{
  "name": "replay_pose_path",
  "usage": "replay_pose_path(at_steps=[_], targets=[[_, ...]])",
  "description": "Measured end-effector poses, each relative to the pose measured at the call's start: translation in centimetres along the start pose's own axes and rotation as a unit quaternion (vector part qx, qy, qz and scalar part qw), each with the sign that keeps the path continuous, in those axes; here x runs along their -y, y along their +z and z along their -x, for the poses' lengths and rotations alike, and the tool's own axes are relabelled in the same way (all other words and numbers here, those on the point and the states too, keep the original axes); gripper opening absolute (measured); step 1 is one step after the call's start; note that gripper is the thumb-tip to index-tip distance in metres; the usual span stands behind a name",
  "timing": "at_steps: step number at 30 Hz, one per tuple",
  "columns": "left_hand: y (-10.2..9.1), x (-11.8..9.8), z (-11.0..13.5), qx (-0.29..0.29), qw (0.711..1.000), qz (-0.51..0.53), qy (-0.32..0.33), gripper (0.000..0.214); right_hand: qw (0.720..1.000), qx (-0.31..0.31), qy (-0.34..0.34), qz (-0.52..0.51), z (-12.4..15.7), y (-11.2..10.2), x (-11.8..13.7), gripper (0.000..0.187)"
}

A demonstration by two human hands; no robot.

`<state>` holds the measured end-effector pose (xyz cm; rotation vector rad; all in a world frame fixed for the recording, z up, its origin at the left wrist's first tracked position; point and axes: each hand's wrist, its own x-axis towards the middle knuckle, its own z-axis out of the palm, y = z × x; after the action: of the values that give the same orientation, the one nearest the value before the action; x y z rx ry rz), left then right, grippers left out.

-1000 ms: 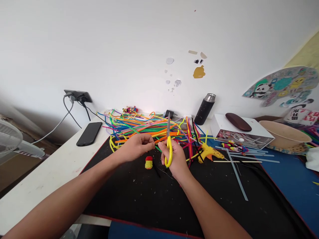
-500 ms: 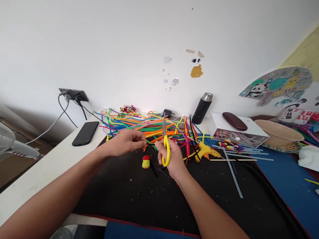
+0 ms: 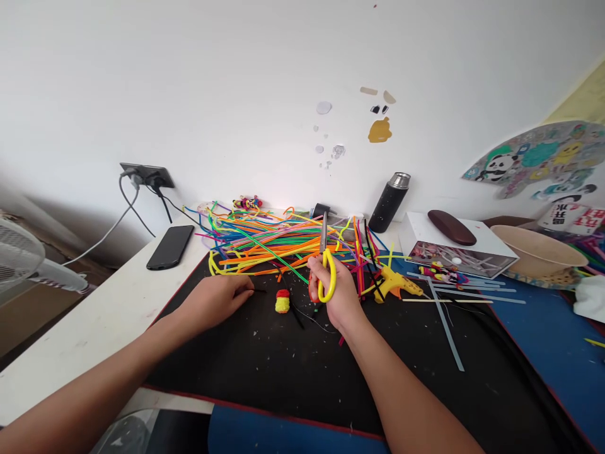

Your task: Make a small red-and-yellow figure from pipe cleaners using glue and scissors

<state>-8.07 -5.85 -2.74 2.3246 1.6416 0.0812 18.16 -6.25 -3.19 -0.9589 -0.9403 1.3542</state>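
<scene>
My right hand is wrapped around yellow-handled scissors, blades pointing up and away. Something small and red shows by its fingers; I cannot make out what it is. My left hand is low over the black mat, thumb and fingers pinched together on a thin black pipe cleaner, its end sticking out to the right. Between the hands lies a small fuzzy roll, red on top and yellow below. Black pipe cleaner pieces lie beside it.
Many coloured pipe cleaners are heaped behind the hands. To the right are a yellow glue gun, clear glue sticks, a white box and a black flask. A phone lies at the left.
My left hand has moved left and down, away from the right hand, to the mat. The right hand still holds the scissors, with the blades up. The view has shifted slightly.
</scene>
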Motion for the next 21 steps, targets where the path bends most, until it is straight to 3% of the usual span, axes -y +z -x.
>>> replay_pose_path(at_steps=[5,10,15,21], targets=[[-0.4,-0.9,-0.1,0.0,1.0,-0.01,-0.007,0.03,1.0,0.014,-0.021,-0.005,0.0,-0.3,1.1,0.042],[-0.7,-0.6,-0.3,-0.001,1.0,0.0,0.013,0.045,0.998,0.016,-0.044,-0.041,-0.2,-0.8,2.4,0.04],[-0.9,-0.2,-0.7,-0.024,0.999,0.018,0.015,0.034,0.997,0.015,-0.053,-0.046,-0.5,-1.5,2.9,0.042],[-2.0,-1.7,-0.9,-0.048,0.998,0.046,-0.009,0.04,0.995,0.01,-0.057,-0.075,-0.7,-1.9,3.9,0.045]])
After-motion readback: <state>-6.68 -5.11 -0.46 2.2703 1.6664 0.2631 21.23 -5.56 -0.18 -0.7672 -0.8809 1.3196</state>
